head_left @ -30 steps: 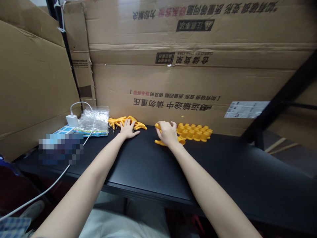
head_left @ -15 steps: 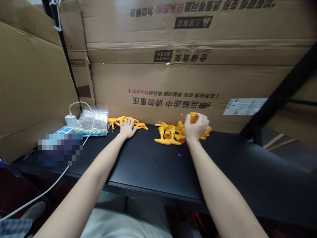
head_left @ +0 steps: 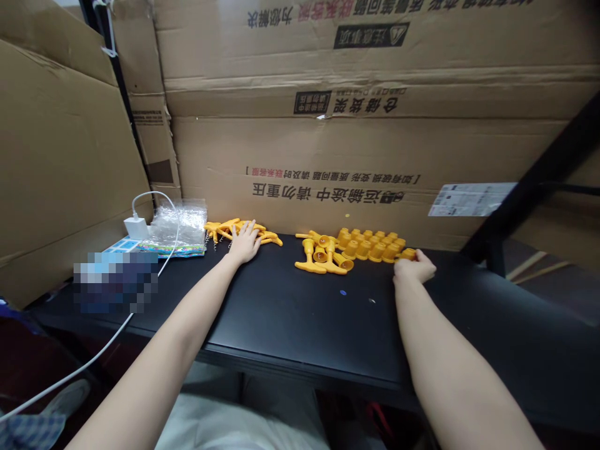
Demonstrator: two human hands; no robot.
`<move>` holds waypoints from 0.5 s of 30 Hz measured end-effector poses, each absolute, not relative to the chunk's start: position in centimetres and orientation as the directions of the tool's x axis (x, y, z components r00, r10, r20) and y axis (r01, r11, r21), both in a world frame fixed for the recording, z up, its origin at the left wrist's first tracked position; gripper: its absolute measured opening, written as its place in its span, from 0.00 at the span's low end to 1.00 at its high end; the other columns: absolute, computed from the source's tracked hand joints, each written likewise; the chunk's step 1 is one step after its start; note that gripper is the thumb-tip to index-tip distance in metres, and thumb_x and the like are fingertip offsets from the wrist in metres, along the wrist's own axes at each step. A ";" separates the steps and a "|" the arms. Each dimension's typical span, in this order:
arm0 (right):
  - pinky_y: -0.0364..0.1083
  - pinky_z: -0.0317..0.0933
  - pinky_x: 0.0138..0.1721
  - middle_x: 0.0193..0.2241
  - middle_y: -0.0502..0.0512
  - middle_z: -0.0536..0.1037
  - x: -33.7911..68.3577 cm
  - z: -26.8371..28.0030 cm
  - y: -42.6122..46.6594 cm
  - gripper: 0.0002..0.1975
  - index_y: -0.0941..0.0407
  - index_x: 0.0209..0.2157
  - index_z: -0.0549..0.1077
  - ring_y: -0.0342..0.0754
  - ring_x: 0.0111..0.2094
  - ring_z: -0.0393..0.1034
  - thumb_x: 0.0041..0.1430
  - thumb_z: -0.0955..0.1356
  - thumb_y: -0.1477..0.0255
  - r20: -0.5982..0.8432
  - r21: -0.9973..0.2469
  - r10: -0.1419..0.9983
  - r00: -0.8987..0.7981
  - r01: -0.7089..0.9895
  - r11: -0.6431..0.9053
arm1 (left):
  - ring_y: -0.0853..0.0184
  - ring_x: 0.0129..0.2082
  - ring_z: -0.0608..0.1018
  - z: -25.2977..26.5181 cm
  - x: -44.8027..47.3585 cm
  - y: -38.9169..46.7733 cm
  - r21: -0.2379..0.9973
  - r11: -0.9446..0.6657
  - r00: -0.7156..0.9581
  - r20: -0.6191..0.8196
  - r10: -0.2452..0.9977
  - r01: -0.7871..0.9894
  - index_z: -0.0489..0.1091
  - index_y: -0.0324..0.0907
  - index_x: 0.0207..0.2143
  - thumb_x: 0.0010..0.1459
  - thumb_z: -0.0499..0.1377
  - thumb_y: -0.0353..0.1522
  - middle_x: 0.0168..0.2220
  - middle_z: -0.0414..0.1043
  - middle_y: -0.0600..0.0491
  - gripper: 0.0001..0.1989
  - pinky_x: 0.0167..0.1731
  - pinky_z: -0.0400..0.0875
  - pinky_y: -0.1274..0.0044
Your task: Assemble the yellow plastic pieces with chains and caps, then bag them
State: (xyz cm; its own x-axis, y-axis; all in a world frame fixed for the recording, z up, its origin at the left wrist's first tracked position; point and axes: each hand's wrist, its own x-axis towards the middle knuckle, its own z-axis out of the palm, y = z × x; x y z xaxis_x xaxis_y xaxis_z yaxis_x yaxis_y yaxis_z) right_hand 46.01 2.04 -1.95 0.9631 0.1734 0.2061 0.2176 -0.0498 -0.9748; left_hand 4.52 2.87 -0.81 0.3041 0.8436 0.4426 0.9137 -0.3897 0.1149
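My left hand (head_left: 244, 242) lies with fingers spread on a heap of yellow corkscrew handles (head_left: 270, 237), whose thin metal spirals show beneath. At the right end of several rows of small yellow plastic cups (head_left: 375, 251), my right hand (head_left: 415, 267) is closed on another yellow cup (head_left: 407, 254). That cup is low at the table and close to the row; the fingers partly hide it. Between the two hands sits a group of yellow T-handled pieces (head_left: 310, 267) and hollow cups, some on their sides with the opening showing.
A black table (head_left: 281, 312) runs below, with a tall cardboard sheet (head_left: 300, 147) behind it. To the left are a white charger (head_left: 135, 228) with a cable, clear plastic bags (head_left: 180, 228) and a blurred-out item. A small blue disc (head_left: 343, 292) lies in front.
My right hand has moved right and down, bringing the yellow cup from above the rows to their right end. The rows now show. My left hand has stayed on the corkscrew handles.
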 end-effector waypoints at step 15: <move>0.53 0.59 0.37 0.27 0.54 0.61 45.2 -2.4 0.9 0.12 0.62 0.26 0.70 0.50 0.30 0.61 0.37 0.62 0.87 0.410 -0.812 0.302 0.860 0.496 -0.309 | 0.60 0.62 0.60 1.9 4.0 -0.4 0.279 -0.504 0.266 0.594 0.759 0.817 0.66 0.44 0.50 0.58 0.51 0.29 0.60 0.61 0.48 0.17 0.60 0.50 0.58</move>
State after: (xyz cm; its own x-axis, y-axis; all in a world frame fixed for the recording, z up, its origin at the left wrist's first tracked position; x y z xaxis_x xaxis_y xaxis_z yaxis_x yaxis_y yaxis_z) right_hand 45.24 0.90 -2.41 0.8605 0.3021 0.4103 0.4955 -0.3088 -0.8118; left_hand 3.98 -0.37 1.94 0.2656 0.7590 0.5944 0.8173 -0.5043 0.2786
